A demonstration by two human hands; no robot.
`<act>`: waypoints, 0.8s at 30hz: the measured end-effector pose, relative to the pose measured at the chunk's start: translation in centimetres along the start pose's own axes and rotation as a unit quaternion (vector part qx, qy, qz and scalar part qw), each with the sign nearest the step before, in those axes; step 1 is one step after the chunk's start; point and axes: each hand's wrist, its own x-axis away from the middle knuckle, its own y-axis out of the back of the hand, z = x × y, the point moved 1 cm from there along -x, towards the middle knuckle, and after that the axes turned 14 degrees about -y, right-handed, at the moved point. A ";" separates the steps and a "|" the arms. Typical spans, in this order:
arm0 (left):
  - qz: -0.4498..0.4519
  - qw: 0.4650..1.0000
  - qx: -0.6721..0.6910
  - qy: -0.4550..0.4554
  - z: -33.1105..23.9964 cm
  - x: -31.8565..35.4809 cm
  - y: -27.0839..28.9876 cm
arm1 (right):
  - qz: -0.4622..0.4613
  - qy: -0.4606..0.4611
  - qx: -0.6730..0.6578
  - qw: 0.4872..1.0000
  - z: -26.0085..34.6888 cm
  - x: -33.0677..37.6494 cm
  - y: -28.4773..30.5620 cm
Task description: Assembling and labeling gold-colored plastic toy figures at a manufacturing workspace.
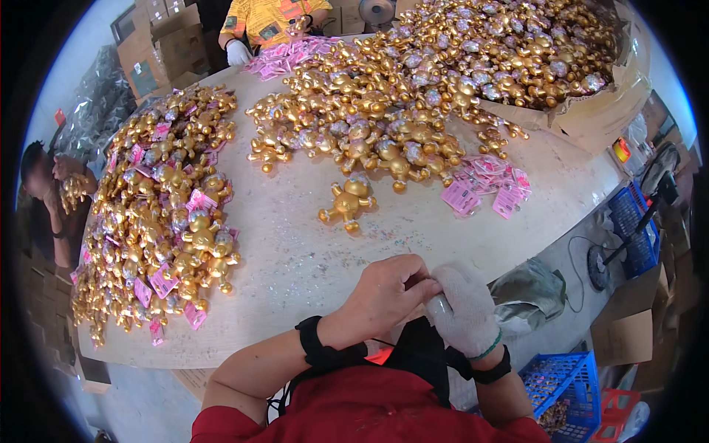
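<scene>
My bare left hand is closed, its thumb and fingers pinched at the fingertips of my right hand. The right hand wears a white knit glove with a green cuff edge, and its fingers are bent inward. Something pale and smooth shows at its thumb. What lies between the two hands is hidden. Beyond them on the table, a single gold bear-like figure lies apart, nearest my left hand. A small pile of pink cards sits farther off to the right.
On the table, tagged gold figures heap at left and more figures at centre. A torn carton overflows at far right. Across stands a person in a yellow shirt; another person is at left. Blue crate lower right.
</scene>
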 end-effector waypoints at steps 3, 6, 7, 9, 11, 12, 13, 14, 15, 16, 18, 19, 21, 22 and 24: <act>0.044 0.999 0.010 0.000 1.3 -0.6 1.3 | 0.024 -0.004 0.023 0.999 -0.4 0.1 -0.1; 0.023 0.995 -0.097 -0.001 3.7 -3.4 4.5 | 0.022 -0.034 0.012 0.999 -0.9 0.3 0.2; -0.028 0.970 -0.235 -0.049 5.7 -4.0 5.9 | 0.028 -0.046 -0.007 0.998 -0.9 0.2 0.1; -0.056 0.917 -0.394 -0.038 8.4 -5.3 7.2 | 0.034 -0.100 -0.071 0.992 -1.1 0.1 -0.2; -0.013 0.892 -0.445 0.078 9.5 -6.4 7.6 | 0.034 -0.179 -0.164 0.969 -2.1 0.3 -1.4; -0.006 0.893 -0.444 0.074 10.2 -6.4 7.5 | 0.032 -0.202 -0.205 0.957 -2.6 0.5 -2.0; 0.001 0.894 -0.442 0.070 10.9 -6.4 7.4 | 0.030 -0.223 -0.246 0.943 -3.1 0.6 -2.7; 0.007 0.895 -0.441 0.067 11.4 -6.4 7.4 | 0.029 -0.244 -0.286 0.926 -3.4 0.7 -3.1; 0.001 0.910 -0.409 0.069 12.0 -6.6 7.7 | 0.025 -0.242 -0.295 0.924 -3.8 0.8 -3.4; -0.005 0.923 -0.377 0.072 12.4 -6.6 8.4 | 0.020 -0.240 -0.304 0.922 -4.3 0.9 -3.5; -0.036 0.963 -0.256 0.073 12.5 -6.0 9.7 | 0.023 -0.260 -0.345 0.902 -4.6 0.8 -3.3; -0.056 0.983 -0.163 0.070 11.7 -5.5 10.1 | 0.029 -0.285 -0.377 0.881 -4.6 0.8 -3.1; -0.088 0.992 0.045 0.077 9.5 -4.0 9.8 | 0.036 -0.307 -0.403 0.862 -4.2 0.7 -2.6; -0.098 0.978 0.161 0.089 8.4 -2.7 9.0 | 0.037 -0.309 -0.395 0.864 -4.1 0.7 -2.4; -0.085 0.938 0.310 0.130 6.2 -0.2 7.8 | 0.034 -0.248 -0.343 0.905 -3.3 0.5 -1.7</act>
